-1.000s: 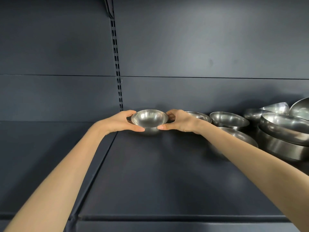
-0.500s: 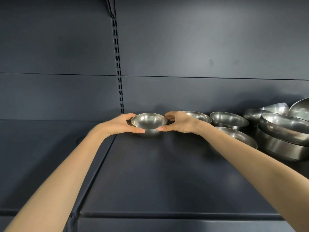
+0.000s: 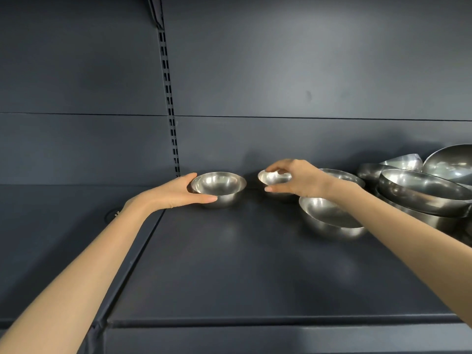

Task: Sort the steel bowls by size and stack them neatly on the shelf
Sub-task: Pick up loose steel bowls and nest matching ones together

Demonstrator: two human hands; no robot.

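the small bowl (image 3: 219, 188) is seated upright on the shelf (image 3: 242, 264), close to the back edge and just inside the shelf's left edge. it is cupped on its left side by the left hand (image 3: 176, 194), thumb laid along the near wall and fingers wrapped behind; the hand is curled against the bowl but not seen to lift it. a second small bowl (image 3: 275, 181), a short way to the right along the back edge, is pinched at the rim by the right hand (image 3: 297, 180), fingertips closed over the far lip and thumb under the near wall. whether that bowl is clear of the shelf cannot be told.

the bowls are judged thin, stiff and light, with polished walls likely to slip under a loose pinch; hold is best taken at the rolled rim or by cupping the wall. denting is unlikely, but clatter and sliding are to be expected on contact.

a medium bowl (image 3: 330, 219) is noted nearer the front, below the right forearm. larger bowls (image 3: 421, 191) are heaped, some tilted, toward the shelf's right edge, unsorted.
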